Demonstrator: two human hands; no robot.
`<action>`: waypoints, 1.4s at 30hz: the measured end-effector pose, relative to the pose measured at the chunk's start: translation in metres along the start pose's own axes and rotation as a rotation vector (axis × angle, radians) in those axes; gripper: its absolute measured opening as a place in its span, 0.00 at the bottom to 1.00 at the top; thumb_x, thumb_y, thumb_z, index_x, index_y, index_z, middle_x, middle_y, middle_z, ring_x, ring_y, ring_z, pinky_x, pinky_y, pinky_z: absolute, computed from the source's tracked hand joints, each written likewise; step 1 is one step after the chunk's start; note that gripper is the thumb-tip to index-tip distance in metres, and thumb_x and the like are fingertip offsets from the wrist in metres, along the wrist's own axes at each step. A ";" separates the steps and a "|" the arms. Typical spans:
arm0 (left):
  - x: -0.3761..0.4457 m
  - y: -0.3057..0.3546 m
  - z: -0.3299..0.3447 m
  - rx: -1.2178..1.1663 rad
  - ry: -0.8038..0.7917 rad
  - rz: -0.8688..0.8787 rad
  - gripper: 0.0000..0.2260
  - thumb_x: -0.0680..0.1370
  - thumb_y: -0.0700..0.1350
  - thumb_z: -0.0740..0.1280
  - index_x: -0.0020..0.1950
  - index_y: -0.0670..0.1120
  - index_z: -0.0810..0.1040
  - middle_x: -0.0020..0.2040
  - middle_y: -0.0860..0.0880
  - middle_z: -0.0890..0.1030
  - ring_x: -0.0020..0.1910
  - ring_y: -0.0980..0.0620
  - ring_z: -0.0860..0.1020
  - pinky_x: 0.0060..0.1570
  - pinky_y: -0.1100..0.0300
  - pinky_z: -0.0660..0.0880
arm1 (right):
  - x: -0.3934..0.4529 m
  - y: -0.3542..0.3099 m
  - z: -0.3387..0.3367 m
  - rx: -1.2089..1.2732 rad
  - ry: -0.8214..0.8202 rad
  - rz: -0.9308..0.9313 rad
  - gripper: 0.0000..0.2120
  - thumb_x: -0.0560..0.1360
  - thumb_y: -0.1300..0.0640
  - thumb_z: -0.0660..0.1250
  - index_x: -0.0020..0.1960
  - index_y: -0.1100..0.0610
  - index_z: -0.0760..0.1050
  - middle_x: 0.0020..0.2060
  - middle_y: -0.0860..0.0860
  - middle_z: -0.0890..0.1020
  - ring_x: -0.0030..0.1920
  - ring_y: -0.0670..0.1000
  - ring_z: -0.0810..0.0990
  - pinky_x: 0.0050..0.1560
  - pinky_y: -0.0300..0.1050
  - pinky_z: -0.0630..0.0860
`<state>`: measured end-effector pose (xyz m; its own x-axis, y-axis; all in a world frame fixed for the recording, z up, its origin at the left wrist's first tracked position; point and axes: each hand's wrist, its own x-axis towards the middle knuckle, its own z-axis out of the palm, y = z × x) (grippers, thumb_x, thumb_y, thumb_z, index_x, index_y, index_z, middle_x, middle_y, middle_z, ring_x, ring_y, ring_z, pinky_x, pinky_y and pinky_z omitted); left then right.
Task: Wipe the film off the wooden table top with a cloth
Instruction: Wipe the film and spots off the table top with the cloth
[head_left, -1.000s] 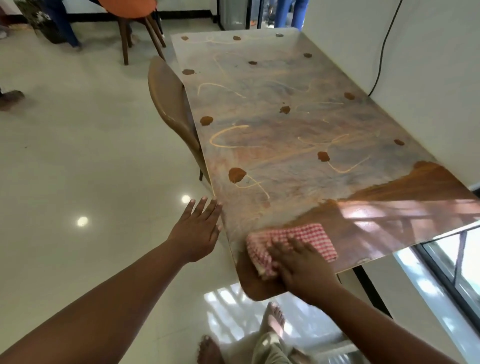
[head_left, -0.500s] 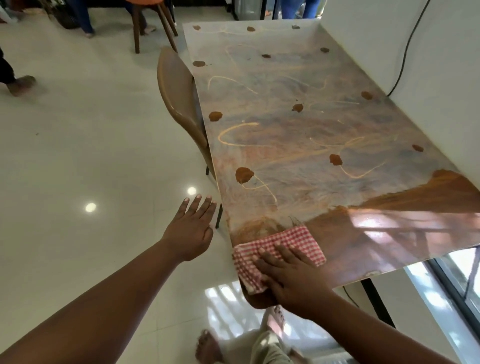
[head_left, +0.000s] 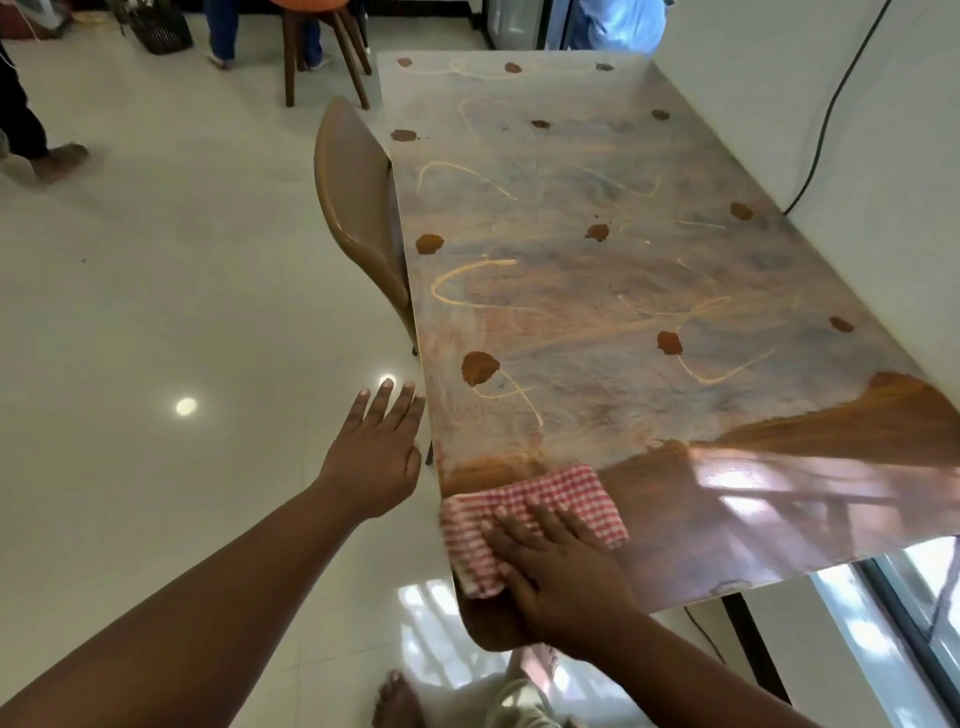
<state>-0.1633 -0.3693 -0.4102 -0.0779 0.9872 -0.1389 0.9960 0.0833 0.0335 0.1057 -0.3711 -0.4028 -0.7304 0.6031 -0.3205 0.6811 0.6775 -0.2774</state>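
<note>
Slid leftward along the near edge since a moment ago: red-checked cloth (head_left: 535, 514) now hard against the table's near left corner, one end draped over the rim, where before it lay further in from that corner. Left behind along its path, a band of clean, glossy wooden table top (head_left: 779, 499) reflecting window light. Beyond that band, grey film (head_left: 597, 332) over most of the surface, marked with pale looping streaks and scattered brown patches (head_left: 478, 368).

Right hand (head_left: 561, 566) flat on the cloth, fingers straight and slightly apart, palm pressing down rather than gripping or bunching the fabric; probably held so to spread pressure across the whole folded pad and lift film in a wide stripe. Fingertips pointing up and left, toward the corner, wrist hanging off the near edge.

Left hand (head_left: 379, 457) off the table, just beside its left edge, over the white floor (head_left: 156, 260); fingers extended and close together, holding nothing, touching nothing visible. Likely kept out there for balance during the stroke.

Brown chair (head_left: 358, 208) tucked against the table's left side, further up. Black cable (head_left: 826, 119) running down the wall on the right.

Judged barely begun: only the nearest strip cleared.
</note>
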 end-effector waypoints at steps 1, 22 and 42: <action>0.002 0.003 -0.001 0.000 0.006 0.008 0.32 0.75 0.53 0.37 0.79 0.45 0.48 0.79 0.47 0.48 0.77 0.46 0.42 0.72 0.51 0.34 | -0.002 0.014 -0.004 -0.003 0.009 0.049 0.25 0.78 0.38 0.40 0.75 0.35 0.47 0.75 0.37 0.52 0.76 0.48 0.45 0.71 0.49 0.36; 0.037 0.049 0.005 -0.010 -0.010 0.076 0.33 0.77 0.60 0.35 0.79 0.45 0.49 0.79 0.45 0.51 0.77 0.46 0.43 0.71 0.53 0.31 | 0.025 0.112 -0.041 -0.021 0.041 0.197 0.25 0.79 0.38 0.40 0.76 0.39 0.47 0.75 0.40 0.50 0.76 0.51 0.44 0.72 0.51 0.38; 0.054 0.066 -0.022 -0.008 0.012 -0.045 0.36 0.75 0.61 0.33 0.78 0.45 0.50 0.79 0.46 0.50 0.78 0.46 0.44 0.72 0.52 0.33 | 0.060 0.134 -0.058 -0.018 0.015 0.021 0.25 0.80 0.39 0.42 0.76 0.40 0.48 0.76 0.43 0.51 0.76 0.53 0.43 0.71 0.54 0.37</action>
<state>-0.1025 -0.3079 -0.3939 -0.1236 0.9840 -0.1281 0.9910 0.1290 0.0354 0.1503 -0.2195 -0.4070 -0.7166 0.6234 -0.3128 0.6956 0.6721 -0.2540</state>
